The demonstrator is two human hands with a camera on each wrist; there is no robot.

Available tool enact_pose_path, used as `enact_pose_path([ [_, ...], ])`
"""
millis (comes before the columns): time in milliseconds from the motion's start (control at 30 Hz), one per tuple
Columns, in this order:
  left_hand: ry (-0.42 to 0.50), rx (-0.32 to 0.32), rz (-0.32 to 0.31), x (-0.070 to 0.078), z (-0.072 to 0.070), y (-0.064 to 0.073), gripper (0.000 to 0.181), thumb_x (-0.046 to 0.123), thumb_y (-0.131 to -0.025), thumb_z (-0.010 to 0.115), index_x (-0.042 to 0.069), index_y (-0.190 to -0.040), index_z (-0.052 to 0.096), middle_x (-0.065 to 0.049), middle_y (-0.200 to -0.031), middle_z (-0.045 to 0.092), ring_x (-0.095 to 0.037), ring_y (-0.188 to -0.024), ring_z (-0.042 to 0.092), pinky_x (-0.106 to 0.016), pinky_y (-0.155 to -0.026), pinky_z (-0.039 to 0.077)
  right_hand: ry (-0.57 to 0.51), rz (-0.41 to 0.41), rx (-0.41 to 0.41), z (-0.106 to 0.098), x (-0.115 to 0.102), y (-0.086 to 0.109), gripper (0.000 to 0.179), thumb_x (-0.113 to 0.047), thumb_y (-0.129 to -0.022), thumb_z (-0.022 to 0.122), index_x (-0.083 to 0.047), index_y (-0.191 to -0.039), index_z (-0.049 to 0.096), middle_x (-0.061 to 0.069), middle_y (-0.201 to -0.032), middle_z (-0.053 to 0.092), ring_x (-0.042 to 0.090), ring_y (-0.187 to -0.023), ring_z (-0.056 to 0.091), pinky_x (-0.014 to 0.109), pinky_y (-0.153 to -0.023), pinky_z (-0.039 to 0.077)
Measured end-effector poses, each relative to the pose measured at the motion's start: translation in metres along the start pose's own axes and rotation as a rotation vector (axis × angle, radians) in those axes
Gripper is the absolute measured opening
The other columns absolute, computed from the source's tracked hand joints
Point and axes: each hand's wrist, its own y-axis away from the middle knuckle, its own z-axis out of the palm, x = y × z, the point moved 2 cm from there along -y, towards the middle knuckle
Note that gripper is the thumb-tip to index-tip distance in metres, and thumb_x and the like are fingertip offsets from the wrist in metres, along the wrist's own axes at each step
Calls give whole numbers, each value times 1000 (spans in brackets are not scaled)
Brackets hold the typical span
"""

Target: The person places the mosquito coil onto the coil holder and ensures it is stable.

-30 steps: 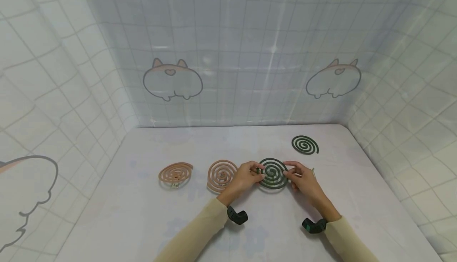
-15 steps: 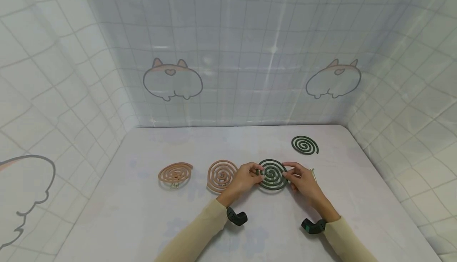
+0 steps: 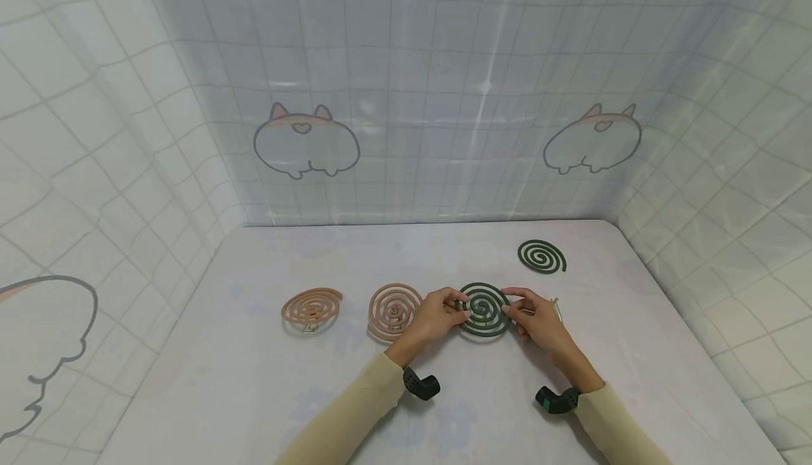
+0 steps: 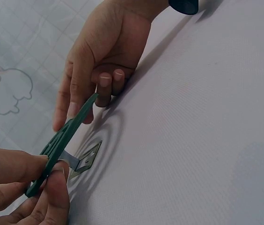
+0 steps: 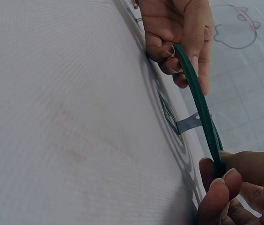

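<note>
A green mosquito coil (image 3: 483, 308) is held level by both hands, one at each side. My left hand (image 3: 438, 315) pinches its left rim between thumb and fingers. The right hand (image 3: 536, 317) pinches the right rim the same way. Under the coil stands a small metal coil stand (image 4: 89, 159), whose upright prong (image 5: 189, 123) reaches up to the coil's underside. The coil sits above the tabletop and casts a ringed shadow. Left of my left hand, a brown mosquito coil (image 3: 387, 303) is partly overlapped by that hand.
A second brown coil (image 3: 314, 304) rests tilted on a metal stand (image 3: 309, 329) further left. Another green coil (image 3: 540, 257) lies flat at the back right. A thin metal piece (image 3: 557, 308) shows behind my right hand. Grid-patterned curtains (image 3: 438, 169) enclose the table (image 3: 222, 394).
The green coil and both hands have shifted very slightly toward me since a second ago. In the last half second they hold almost still.
</note>
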Motion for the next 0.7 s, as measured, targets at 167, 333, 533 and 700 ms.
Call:
enact_pose_path([
  [167,4,1,-2,0,0,1,22,9,-95,75,8,-117,71,-7,-98,62,-18,-77,68,-35,-71,58,6,4,-4,0,-1,0,38,-18,-100,70,-14,-137,61,13,-101,66,15,-63,52,27,-54,49],
  [333,2,5,-11,1,1,0,23,9,-95,75,8,-117,70,-7,-99,62,-16,-77,68,-35,-71,58,6,5,-8,-1,0,-1,39,-19,-100,71,-14,-137,61,13,-101,66,15,-65,52,27,-53,49],
  [533,-18,10,-14,0,1,1,22,10,-95,75,10,-117,69,-5,-97,63,-16,-76,68,-31,-69,56,-1,5,-9,-1,1,-1,39,-19,-100,72,-14,-137,61,13,-100,66,15,-64,52,27,-53,49],
  [700,-35,16,6,2,0,2,24,9,-95,76,10,-117,68,-5,-94,64,-18,-74,67,-30,-67,56,-10,6,-8,-1,1,-2,39,-19,-100,71,-14,-137,61,13,-100,66,15,-64,52,27,-53,49],
])
